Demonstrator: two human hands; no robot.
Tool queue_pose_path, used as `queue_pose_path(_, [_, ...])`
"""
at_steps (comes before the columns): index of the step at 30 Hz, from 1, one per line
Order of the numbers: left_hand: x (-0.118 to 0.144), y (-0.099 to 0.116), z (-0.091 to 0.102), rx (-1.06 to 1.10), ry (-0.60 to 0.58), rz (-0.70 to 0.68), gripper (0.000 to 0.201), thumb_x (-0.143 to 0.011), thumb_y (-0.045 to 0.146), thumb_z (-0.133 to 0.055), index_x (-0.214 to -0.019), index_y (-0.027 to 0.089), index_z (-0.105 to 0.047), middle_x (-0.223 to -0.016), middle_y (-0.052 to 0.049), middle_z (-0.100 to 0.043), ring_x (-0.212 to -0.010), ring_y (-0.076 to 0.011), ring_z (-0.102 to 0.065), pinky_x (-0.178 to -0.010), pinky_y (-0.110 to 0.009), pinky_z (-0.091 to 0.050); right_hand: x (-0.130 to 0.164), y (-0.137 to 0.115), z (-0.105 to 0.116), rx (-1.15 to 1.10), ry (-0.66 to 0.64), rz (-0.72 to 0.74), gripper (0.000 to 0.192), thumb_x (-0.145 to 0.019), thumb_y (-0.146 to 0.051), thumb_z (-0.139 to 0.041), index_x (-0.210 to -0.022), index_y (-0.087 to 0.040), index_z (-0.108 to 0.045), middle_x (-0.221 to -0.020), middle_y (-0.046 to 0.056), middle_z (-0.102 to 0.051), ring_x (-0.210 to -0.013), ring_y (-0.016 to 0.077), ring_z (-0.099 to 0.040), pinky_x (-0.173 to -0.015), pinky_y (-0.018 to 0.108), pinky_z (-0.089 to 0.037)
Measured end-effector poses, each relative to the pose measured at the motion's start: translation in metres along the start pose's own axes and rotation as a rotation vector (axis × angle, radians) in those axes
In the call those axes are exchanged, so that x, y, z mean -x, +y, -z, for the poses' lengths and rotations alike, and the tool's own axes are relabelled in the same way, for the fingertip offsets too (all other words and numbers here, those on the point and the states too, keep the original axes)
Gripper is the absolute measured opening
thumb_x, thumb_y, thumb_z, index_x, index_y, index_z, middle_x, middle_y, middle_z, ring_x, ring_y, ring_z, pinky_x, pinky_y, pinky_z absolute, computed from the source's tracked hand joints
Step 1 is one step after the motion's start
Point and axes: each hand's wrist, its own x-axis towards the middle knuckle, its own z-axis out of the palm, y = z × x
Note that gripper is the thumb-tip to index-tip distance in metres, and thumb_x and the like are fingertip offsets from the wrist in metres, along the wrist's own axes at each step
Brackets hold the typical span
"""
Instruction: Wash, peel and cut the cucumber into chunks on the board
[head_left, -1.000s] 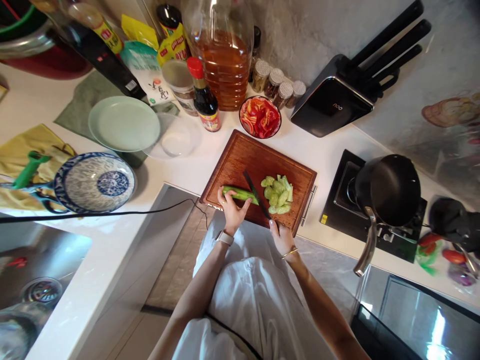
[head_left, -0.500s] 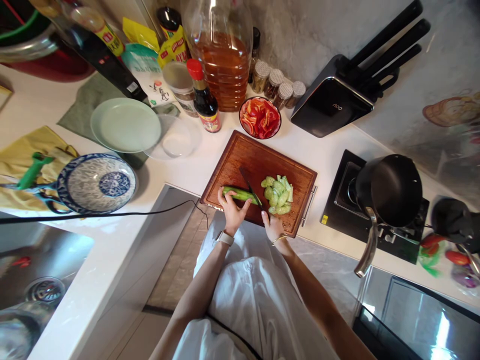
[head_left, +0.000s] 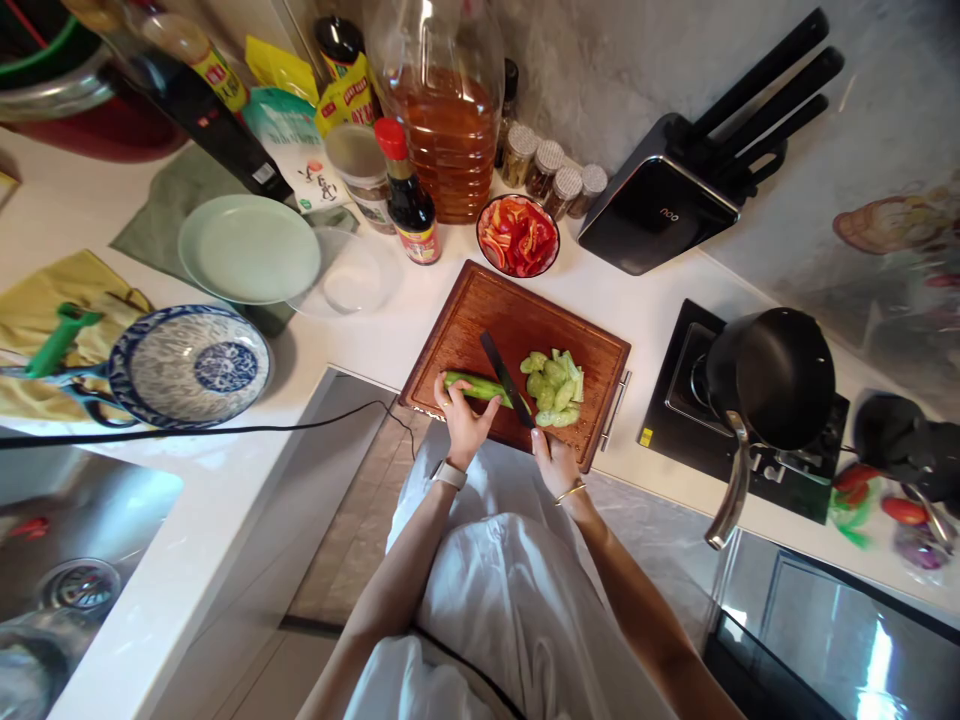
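Observation:
On a brown wooden cutting board (head_left: 480, 310) lies a green cucumber (head_left: 482, 387), gripped by my left hand (head_left: 466, 420) with fingers and thumb along it. My right hand (head_left: 555, 462) is closed round the handle of a black knife (head_left: 504, 372), and the handle is mostly covered by the fingers. The dark blade slants across the cucumber's right end; whether it touches cannot be told. Just right of the blade rests a pile of cucumber slices (head_left: 556, 385). Behind the board stands a bowl of cut red peppers (head_left: 518, 236).
A black knife block (head_left: 656, 205) stands behind the board. To the right, a dark pan (head_left: 780, 375) sits on the gas stove (head_left: 664, 400). At left are a blue-patterned bowl (head_left: 161, 365), a pale green plate (head_left: 251, 250) and a soy sauce bottle (head_left: 412, 215). A sink (head_left: 142, 490) is lower left.
The knife blade has turned, so its broad dark side shows more. My right hand has shifted slightly right and down. My left hand stays on the cucumber. The view has moved a little.

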Motion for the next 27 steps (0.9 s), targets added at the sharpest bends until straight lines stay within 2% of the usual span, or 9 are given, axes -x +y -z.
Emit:
queue_pose_path(8, [0.0, 0.0, 0.0, 0.011, 0.002, 0.009, 0.048, -0.072, 0.039, -0.074, -0.103, 0.019, -0.044, -0.141, -0.017, -0.022, -0.141, -0.0312, -0.018, -0.114, -0.048, -0.021, 0.003, 0.011, -0.01, 0.074, 0.01, -0.014, 0.064, -0.097, -0.056, -0.018, -0.071, -0.019, -0.063, -0.06, 0.007, -0.064, -0.055, 0.0166, -0.058, -0.057, 0.026, -0.038])
queue_pose_path(12, [0.0, -0.001, 0.0, 0.0, 0.003, 0.009, 0.049, -0.071, 0.041, -0.075, -0.103, 0.019, -0.044, -0.142, -0.017, -0.022, -0.141, -0.0317, -0.019, -0.114, -0.049, -0.021, -0.013, 0.015, -0.026, 0.118, 0.031, -0.044, 0.061, -0.096, -0.057, -0.022, -0.075, -0.018, -0.065, -0.066, 0.009, -0.067, -0.061, 0.0184, -0.061, -0.058, 0.027, -0.039])
queue_pose_path(15, [0.0, -0.002, 0.0, 0.001, 0.0, 0.004, 0.049, -0.072, 0.041, -0.074, -0.103, 0.019, -0.045, -0.142, -0.017, -0.022, -0.141, -0.0319, -0.018, -0.114, -0.049, -0.022, -0.027, 0.017, -0.033, 0.034, 0.023, -0.053, 0.064, -0.095, -0.06, -0.02, -0.069, -0.019, -0.062, -0.06, 0.006, -0.064, -0.057, 0.0163, -0.06, -0.058, 0.025, -0.039])
queue_pose_path(19, [0.0, -0.002, 0.0, 0.009, 0.008, 0.002, 0.042, -0.076, 0.039, -0.071, -0.103, 0.019, -0.046, -0.141, -0.017, -0.023, -0.141, -0.0307, -0.02, -0.113, -0.049, -0.023, -0.027, 0.017, -0.025, -0.125, -0.005, -0.067, 0.068, -0.094, -0.062, -0.015, -0.058, -0.02, -0.055, -0.048, 0.002, -0.056, -0.048, 0.0126, -0.055, -0.052, 0.023, -0.037])
queue_pose_path(27, [-0.001, 0.0, 0.001, 0.024, 0.008, 0.016, 0.039, -0.077, 0.038, -0.07, -0.103, 0.019, -0.047, -0.141, -0.016, -0.025, -0.14, -0.0302, -0.021, -0.114, -0.049, -0.023, -0.005, -0.002, -0.003, -0.177, 0.0, -0.012, 0.061, -0.093, -0.063, -0.021, -0.06, -0.021, -0.051, -0.048, 0.001, -0.053, -0.048, 0.0133, -0.053, -0.051, 0.023, -0.036])
